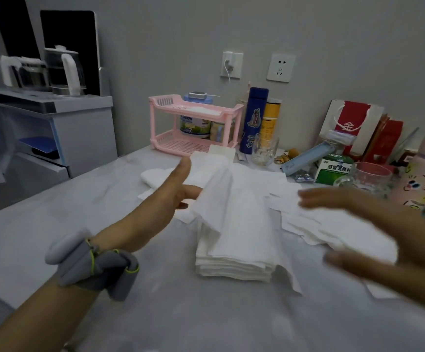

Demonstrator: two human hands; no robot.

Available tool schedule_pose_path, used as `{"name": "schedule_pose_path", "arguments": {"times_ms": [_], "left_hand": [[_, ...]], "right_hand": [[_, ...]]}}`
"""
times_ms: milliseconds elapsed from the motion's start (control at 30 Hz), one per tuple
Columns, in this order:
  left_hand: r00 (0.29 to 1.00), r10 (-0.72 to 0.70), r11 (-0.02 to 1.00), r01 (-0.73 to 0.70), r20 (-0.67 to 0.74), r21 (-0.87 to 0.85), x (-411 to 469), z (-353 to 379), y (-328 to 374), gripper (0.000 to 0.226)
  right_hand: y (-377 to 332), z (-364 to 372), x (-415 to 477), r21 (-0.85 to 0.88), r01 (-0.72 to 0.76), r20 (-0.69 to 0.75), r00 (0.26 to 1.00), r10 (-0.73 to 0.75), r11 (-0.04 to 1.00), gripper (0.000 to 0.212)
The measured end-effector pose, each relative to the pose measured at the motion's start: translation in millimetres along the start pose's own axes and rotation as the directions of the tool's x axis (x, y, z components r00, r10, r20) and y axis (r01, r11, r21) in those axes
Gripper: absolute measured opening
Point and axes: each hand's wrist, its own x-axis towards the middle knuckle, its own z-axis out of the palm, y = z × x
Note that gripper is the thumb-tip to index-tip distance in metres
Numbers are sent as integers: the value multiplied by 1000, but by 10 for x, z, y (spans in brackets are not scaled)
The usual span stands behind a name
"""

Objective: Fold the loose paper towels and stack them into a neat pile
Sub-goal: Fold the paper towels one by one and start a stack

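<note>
The left forearm enters from the lower left with a grey wrist strap (92,262) fastened round the wrist. The grey table (155,313) fills the foreground.

The pile of folded paper towels (231,265) lies at the centre of the table, its edges roughly aligned. One corner of a sheet hangs out at the near right side.

Left hand (160,199): just left of the pile. The thumb is raised and well apart from the fingers. The index finger is straight and reaches the edge of a raised sheet (219,196), which stands above the pile and drapes onto it. The fingertips are hidden behind this sheet, so whether they grip it cannot be told.

Right hand (384,224): blurred, to the right of the pile. The fingers are straight and spread, with the thumb apart. It hovers over the loose paper towels (315,224), which lie flat and overlapping beside the pile. It holds nothing.

More loose sheets extend behind the pile. A crumpled towel (153,176) lies at the far left of them.

Along the wall stand:
- a pink rack (193,146)
- a blue bottle (254,118)
- a yellow bottle (271,118)
- a glass mug (264,151)
- a green box (333,170)
- a pink flask (422,174)

A kettle (64,69) stands on a cabinet at the far left.
</note>
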Motion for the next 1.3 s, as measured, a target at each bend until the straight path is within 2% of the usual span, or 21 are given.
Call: {"name": "schedule_pose_path", "arguments": {"times_ms": [33,100,167,200,233,333,400,467,533,700,833,1000,1100,1200,1300], "left_hand": [[1000,8,996,-7,-12,89,35,-4,28,81],[992,88,968,-105,86,227,149,77,89,89],[974,126,940,-178,189,292,292,156,123,88],[978,101,939,-155,183,308,344,166,118,82],[982,122,935,-163,147,314,417,208,127,76],[946,284,949,-253,-156,189,587,239,55,74],[921,260,965,-236,-290,115,656,200,-52,65],[910,227,974,-210,-347,89,764,184,-170,56],[909,195,981,-184,-369,65,794,132,-276,51],[891,235,972,-209,-388,107,782,53,-374,44],[892,253,967,-223,-374,122,745,83,-360,43],[897,260,965,-225,-357,136,703,125,-368,39],[902,254,966,-220,-348,134,685,155,-370,33],[896,268,963,-234,-355,137,677,145,-349,31],[873,268,963,-257,-408,81,669,74,-298,32]], "right_hand": [[59,-66,71,-18,-38,-93,995,37,999,46],[320,-143,179,19,-175,-273,946,173,984,30],[677,-49,309,109,-335,-398,848,350,936,22],[815,69,392,139,-436,-402,795,453,889,21],[950,167,432,134,-532,-370,756,540,836,22],[1187,546,496,68,-692,-107,711,695,719,37],[1220,728,494,-1,-752,24,658,752,659,50],[1268,833,474,-142,-757,49,638,768,638,57],[1298,842,468,-214,-738,17,652,758,640,52],[1316,730,495,-174,-714,-22,691,722,678,23],[1338,606,547,-127,-717,16,689,724,685,18],[1376,581,519,-105,-723,-122,690,713,682,15],[1341,561,519,19,-730,-149,674,724,684,13],[1269,487,535,240,-718,-139,641,755,654,25],[1165,401,567,474,-688,-43,605,795,549,20]]}}
